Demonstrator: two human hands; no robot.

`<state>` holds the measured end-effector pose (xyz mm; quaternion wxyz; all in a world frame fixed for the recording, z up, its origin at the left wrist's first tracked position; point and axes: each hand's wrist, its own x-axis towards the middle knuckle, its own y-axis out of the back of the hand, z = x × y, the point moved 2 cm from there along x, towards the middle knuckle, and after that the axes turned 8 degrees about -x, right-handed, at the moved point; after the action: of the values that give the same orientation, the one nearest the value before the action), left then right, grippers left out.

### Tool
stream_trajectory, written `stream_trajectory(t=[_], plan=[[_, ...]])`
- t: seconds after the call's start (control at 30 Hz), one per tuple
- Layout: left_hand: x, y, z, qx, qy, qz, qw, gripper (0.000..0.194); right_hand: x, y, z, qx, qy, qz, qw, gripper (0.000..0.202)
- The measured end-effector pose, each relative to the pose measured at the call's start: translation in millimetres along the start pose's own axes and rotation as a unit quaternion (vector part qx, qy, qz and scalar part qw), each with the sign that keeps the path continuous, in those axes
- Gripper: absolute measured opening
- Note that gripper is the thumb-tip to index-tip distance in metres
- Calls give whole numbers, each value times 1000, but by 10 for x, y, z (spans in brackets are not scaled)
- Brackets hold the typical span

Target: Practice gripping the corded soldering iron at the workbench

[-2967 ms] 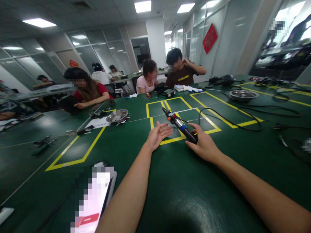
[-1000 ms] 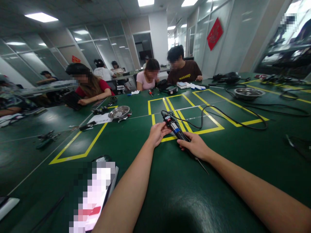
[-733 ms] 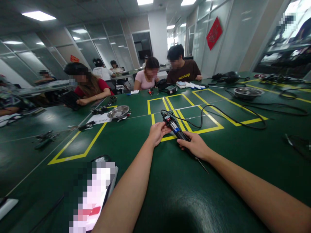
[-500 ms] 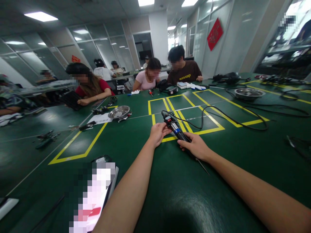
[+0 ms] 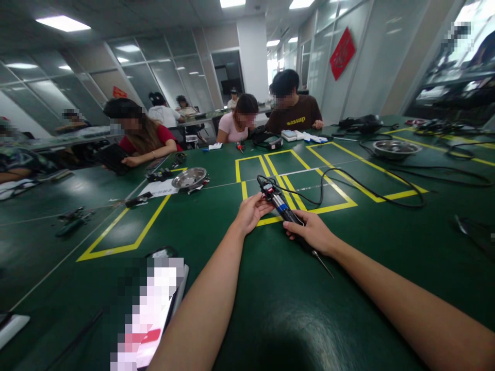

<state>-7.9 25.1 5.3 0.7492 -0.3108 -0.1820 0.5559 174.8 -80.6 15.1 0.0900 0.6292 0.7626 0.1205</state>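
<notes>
A corded electric screwdriver [image 5: 281,206], black and silver with a blue band, lies slantwise between my hands, just over the green table. My right hand [image 5: 307,230] is wrapped round its black lower body. A long thin metal bit [image 5: 324,264] sticks out below that hand, pointing toward me on the right. At the cord end, my left hand [image 5: 253,210] has its thumb and fingers against the tool's side. Some of its fingertips are hidden by the tool. From this end a black cord [image 5: 323,193] loops away to the right.
Yellow tape rectangles [image 5: 332,208] mark the green table [image 5: 294,314]. Metal bowls stand left [image 5: 189,178] and right [image 5: 397,148]. A phone [image 5: 149,314] lies by my left forearm. Cables [image 5: 436,175] run along the right. Co-workers [image 5: 296,111] sit across the table.
My hands and the electric screwdriver stay almost in place. Across the table, two people's heads have shifted slightly.
</notes>
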Motion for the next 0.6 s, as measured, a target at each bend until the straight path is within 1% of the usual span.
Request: stream_trajectory(t=[0.23,0.3,0.4,0.47,0.6], plan=[[31,56,5,-24,-5,-7,1000,19,7,17,-28,59,-18,-39,997,37],[24,58,11,-34,-5,-3,999,18,-1,39,-32,37,-21,-39,998,41],[0,39,19,-51,-3,-9,999,17,-22,75,-40,-40,-15,-28,999,48],[-19,19,24,-57,-7,-19,998,16,-37,82,-47,-76,-11,-21,997,46],[-44,-9,34,-60,-24,-33,997,11,-54,54,-48,-79,-11,-5,997,44]])
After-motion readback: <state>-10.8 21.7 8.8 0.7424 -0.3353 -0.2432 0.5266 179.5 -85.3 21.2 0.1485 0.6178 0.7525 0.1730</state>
